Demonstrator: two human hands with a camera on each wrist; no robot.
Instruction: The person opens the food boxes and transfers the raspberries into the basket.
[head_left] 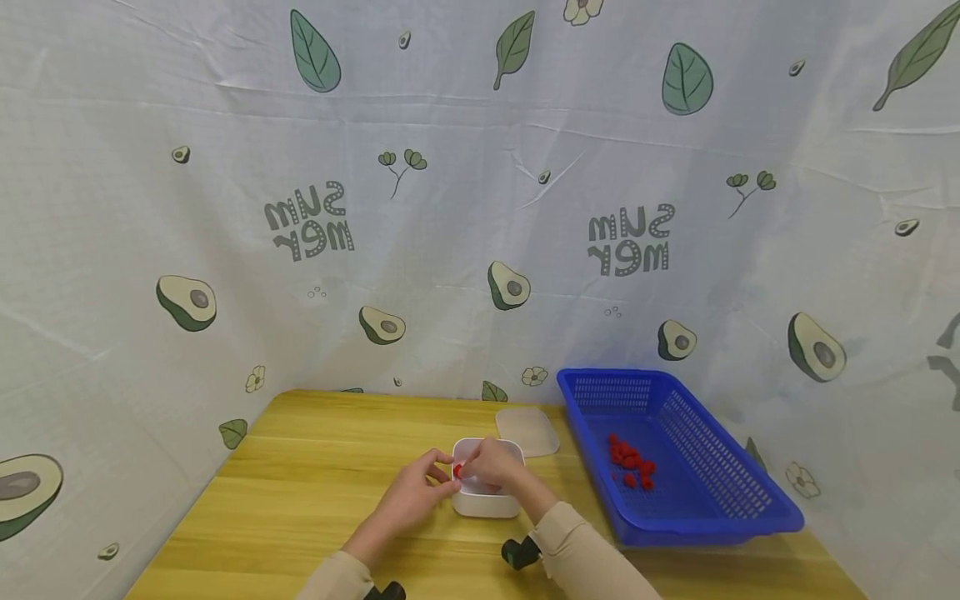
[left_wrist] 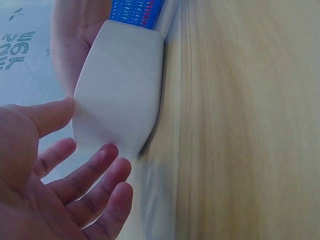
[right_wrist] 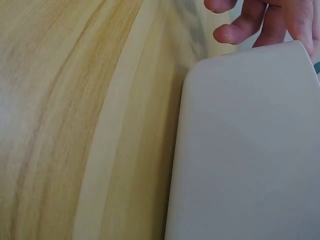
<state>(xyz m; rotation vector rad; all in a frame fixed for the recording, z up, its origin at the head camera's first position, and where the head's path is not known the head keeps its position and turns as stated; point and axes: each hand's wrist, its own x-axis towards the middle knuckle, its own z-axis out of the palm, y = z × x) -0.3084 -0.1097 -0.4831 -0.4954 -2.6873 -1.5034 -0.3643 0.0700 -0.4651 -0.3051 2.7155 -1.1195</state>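
A white open box [head_left: 486, 505] with rounded corners stands on the wooden table, seen from its side in the left wrist view. My left hand [head_left: 416, 492] rests at its left end. In the left wrist view the thumb of the left hand [left_wrist: 45, 165] touches the rim, and the other fingers spread loosely along the end wall. My right hand [head_left: 495, 462] reaches down into the box, its bent fingertips at a small red berry-like piece [head_left: 458, 472] by the left inner wall. The box hides the right fingertips in the right wrist view.
A blue mesh basket [head_left: 693, 533] stands to the right and holds several red berry-like pieces [head_left: 630, 458]. Behind the box lies a flat translucent lid [head_left: 528, 431]. A printed curtain [head_left: 450, 250] hangs behind the wooden table [head_left: 300, 500].
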